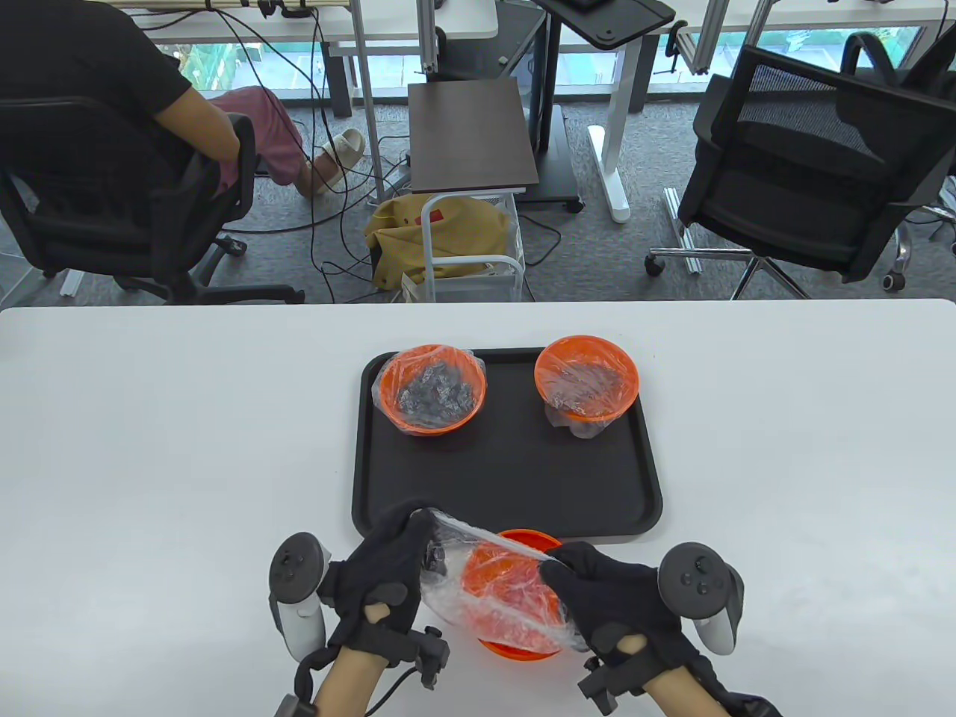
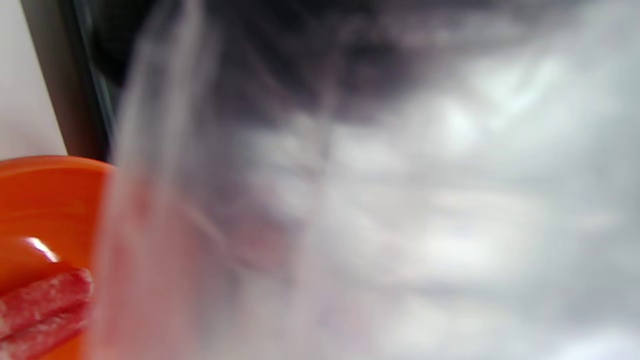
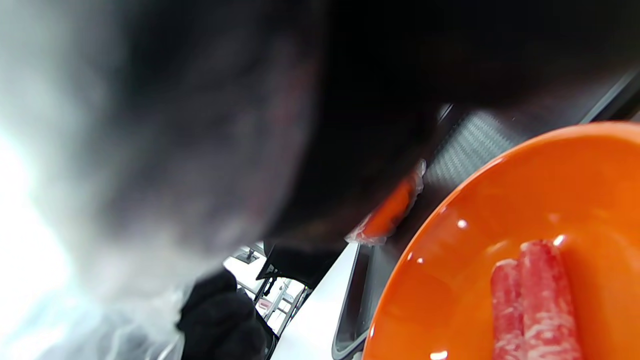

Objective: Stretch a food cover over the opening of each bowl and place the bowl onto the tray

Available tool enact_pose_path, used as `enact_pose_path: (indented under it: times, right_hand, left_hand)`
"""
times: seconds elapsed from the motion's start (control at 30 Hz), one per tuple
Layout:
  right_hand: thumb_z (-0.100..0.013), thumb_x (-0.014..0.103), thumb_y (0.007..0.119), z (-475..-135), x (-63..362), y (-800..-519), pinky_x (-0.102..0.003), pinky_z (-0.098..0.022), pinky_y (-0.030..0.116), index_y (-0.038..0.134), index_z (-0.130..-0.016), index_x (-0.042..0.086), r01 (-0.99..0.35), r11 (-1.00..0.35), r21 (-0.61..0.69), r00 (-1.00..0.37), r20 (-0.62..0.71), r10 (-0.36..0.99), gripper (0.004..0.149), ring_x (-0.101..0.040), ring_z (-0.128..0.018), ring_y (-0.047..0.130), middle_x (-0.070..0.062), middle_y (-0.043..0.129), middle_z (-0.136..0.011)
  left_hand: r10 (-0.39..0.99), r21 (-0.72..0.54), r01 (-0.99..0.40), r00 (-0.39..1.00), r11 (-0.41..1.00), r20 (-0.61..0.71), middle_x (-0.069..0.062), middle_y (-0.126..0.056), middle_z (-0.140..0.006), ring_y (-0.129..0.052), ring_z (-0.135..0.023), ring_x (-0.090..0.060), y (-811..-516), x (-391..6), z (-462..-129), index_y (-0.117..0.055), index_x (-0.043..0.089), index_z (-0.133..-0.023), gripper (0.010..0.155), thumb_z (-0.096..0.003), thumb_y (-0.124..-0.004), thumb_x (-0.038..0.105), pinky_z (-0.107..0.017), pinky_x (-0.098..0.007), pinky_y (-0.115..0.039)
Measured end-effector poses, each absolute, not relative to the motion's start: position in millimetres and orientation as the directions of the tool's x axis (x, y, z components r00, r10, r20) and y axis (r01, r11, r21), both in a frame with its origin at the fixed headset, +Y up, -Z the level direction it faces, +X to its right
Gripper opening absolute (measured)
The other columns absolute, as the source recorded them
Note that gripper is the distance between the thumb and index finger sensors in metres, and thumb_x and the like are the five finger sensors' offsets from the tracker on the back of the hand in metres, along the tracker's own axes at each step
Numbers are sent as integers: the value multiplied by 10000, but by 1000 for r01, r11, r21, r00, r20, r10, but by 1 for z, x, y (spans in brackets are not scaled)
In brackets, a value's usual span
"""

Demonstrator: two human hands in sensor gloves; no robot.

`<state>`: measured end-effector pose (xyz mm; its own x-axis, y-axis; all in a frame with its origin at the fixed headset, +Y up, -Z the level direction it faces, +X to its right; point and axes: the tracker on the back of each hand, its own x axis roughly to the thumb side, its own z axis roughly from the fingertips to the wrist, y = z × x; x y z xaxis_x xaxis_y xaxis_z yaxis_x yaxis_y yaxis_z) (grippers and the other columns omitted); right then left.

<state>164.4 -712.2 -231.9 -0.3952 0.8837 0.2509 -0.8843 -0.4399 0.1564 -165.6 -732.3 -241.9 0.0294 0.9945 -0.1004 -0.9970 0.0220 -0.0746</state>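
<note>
So you've got the food cover (image 1: 478, 590) pulled between both hands right over the third bowl (image 1: 515, 590), which sits on the white table (image 1: 149, 448) just in front of the near edge of the black tray (image 1: 508, 485), not on it yet. Your left hand (image 1: 388, 575) has its fingers curled into the left edge of the film, and your right hand (image 1: 605, 597) is pinching the right edge, so both are gripping plastic, not the bowl. That cover is thin, floppy, see-through stuff and looks like it'll crumple or slip out if you loosen up, so I'd keep hold of it right at the hem, on opposite sides, and hook one side under the rim before dragging the other across. The bowl looks like light plastic with just a few pink meat rolls (image 3: 535, 300) inside, so I'd guess it slides or tips easily if the film tugs on it sideways. Once it's wrapped, grab the bowl by its sides under the rim, not by the film. The other two bowls, the left one (image 1: 432, 388) and the right one (image 1: 587, 379), are already covered at the far end of the tray, so the open spot is the near half.
</note>
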Motion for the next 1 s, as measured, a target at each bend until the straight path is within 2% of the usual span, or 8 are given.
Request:
enact_pose_path:
  times: [0.07,0.2,0.27,0.37,0.53,0.67,0.87,1.0]
  right_hand:
    - [-486,444,864,-231,170,-711,-240,78,908,972,-762,98,-882,-456,119,-417,253,873,456,-133,31,1089,111,1077,-218]
    - [-494,429,846,-226,174,-708,-246,111,895,963,-748,62,-834,-550,53,-518,269,812,461,-133,70,1077,109,1059,-175]
    - [-499,429,829,-221,173,-707,-242,120,890,954,-743,53,-765,-644,14,-615,285,735,465,-121,79,1072,115,1046,-165]
    - [-503,429,815,-217,171,-707,-241,128,885,949,-732,42,-699,-714,-23,-687,298,663,469,-116,85,1068,117,1039,-155]
    - [-497,435,812,-218,173,-713,-253,101,901,956,-730,60,-681,-732,-19,-709,269,652,464,-134,49,1090,111,1048,-171]
    - [-490,443,816,-219,178,-716,-248,29,914,968,-725,80,-677,-736,13,-713,239,660,459,-167,-149,1167,107,1024,-156]
    - [-498,441,809,-211,180,-722,-241,78,892,951,-740,79,-590,-807,-15,-795,185,578,458,-139,-8,1092,112,998,-142]
    - [-503,449,793,-199,177,-724,-224,119,875,935,-750,88,-413,-905,-104,-901,191,390,460,-115,54,1065,113,995,-151]
  left_hand:
    - [986,-63,-991,122,116,-109,137,-1018,-279,-1039,-211,-150,-732,-164,-239,-887,287,-882,459,-508,-801,538,-286,-394,-932]
    - [939,-67,-948,316,310,-136,142,-1017,-206,-1028,-108,-138,-732,-159,-233,-884,289,-881,463,-509,-786,547,-208,-379,-940]
    - [898,-60,-908,419,414,-136,139,-1015,-189,-1021,-78,-140,-731,-155,-229,-876,280,-884,467,-513,-774,545,-187,-379,-939]
    - [827,-47,-837,545,544,-138,139,-1016,-174,-1019,-52,-141,-729,-151,-224,-870,270,-881,471,-517,-754,546,-170,-379,-940]
    - [782,-22,-792,606,610,-143,138,-1017,-168,-1014,-38,-142,-730,-147,-219,-864,257,-870,478,-515,-734,550,-158,-378,-940]
    - [773,-60,-793,605,606,-191,134,-1019,-168,-1010,-34,-141,-737,-146,-214,-863,245,-864,483,-514,-727,550,-152,-377,-940]
    - [678,-72,-703,704,707,-212,126,-1020,-166,-1000,-18,-143,-744,-134,-203,-851,236,-866,491,-516,-714,550,-140,-376,-938]
    - [580,-78,-602,791,795,-196,128,-1019,-171,-1001,-18,-138,-749,-123,-198,-842,239,-869,493,-514,-701,551,-132,-370,-941]
